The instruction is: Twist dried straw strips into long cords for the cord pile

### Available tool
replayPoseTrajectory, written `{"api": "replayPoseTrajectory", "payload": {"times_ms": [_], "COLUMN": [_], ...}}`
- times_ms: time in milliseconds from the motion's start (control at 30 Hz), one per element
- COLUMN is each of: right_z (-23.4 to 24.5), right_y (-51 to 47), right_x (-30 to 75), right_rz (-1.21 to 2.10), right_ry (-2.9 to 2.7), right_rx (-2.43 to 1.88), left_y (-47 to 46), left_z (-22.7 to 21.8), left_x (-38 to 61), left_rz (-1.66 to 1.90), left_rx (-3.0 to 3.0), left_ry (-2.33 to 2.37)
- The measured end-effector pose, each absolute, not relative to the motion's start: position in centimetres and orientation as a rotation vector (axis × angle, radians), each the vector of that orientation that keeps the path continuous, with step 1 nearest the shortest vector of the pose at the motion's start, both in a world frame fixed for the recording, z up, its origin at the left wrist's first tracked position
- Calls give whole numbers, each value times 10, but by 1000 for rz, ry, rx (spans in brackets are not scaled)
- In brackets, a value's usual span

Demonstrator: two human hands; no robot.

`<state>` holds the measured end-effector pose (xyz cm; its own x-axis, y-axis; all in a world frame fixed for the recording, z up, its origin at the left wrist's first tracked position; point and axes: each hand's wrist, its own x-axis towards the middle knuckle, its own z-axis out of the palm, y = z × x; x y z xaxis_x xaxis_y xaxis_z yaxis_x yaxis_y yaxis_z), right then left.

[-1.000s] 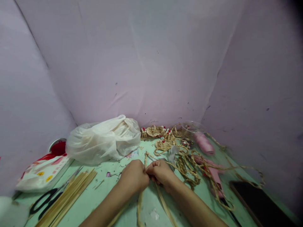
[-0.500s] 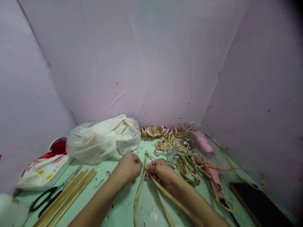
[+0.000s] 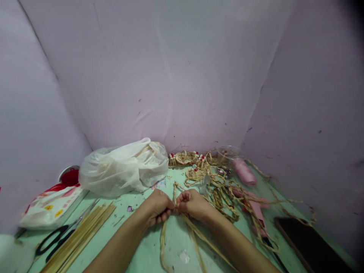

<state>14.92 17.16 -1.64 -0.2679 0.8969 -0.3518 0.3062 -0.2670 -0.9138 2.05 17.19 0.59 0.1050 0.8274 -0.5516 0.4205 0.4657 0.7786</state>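
Both my hands meet near the middle of the table over a thin braid of straw-coloured fibre (image 3: pixel 174 190). My left hand (image 3: pixel 159 206) pinches the strands at the lower end of the braid. Right against it, my right hand (image 3: pixel 191 204) closes thumb and fingers on the strands from the other side. Loose flat fibre strands (image 3: pixel 196 239) trail from between the fingers toward me, one on the left and others on the right. The exact grip point is hidden by the fingertips.
Left: black-handled scissors (image 3: pixel 54 239), a bundle of dry strips (image 3: pixel 82 231), a tissue pack (image 3: pixel 54 210) and a white plastic bag (image 3: pixel 125 167). Right: coiled braided cord (image 3: pixel 222 197), a pink glue gun (image 3: pixel 256 208), pink thread spool (image 3: pixel 243 172) and a dark phone (image 3: pixel 309 242). Beaded woven pieces (image 3: pixel 186 157) lie behind.
My left hand has moved right and turned, so its fingertips now meet my right hand at the braid. My right hand stays at the strands, barely shifted.
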Motion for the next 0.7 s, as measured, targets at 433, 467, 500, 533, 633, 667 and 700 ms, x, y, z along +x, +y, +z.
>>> {"api": "replayPoseTrajectory", "payload": {"times_ms": [433,467,500,533,633,667,700], "right_z": [6,5,3,1,-1,0,1], "right_y": [150,146,144,141,141,143,146], "right_x": [143,140,137,135,136,138,142], "right_rz": [854,835,803,770,790,839,881], "right_ry": [-1918,-1924,-1934,-1946,-2008,-2015,-1991], "right_rx": [-1808,-1775,-1745,-1726,-1704,-1703,-1706], "left_y": [167,168,169,170,174,175,176], "left_z": [8,6,5,4,0,-1,-1], "left_x": [28,26,24,22,14,11,9], "left_rz": [559,559,551,538,511,506,501], "left_rx": [1135,1128,1129,1137,1179,1192,1199], "left_ry": [1533,1511,1485,1454,1370,1346,1322]}}
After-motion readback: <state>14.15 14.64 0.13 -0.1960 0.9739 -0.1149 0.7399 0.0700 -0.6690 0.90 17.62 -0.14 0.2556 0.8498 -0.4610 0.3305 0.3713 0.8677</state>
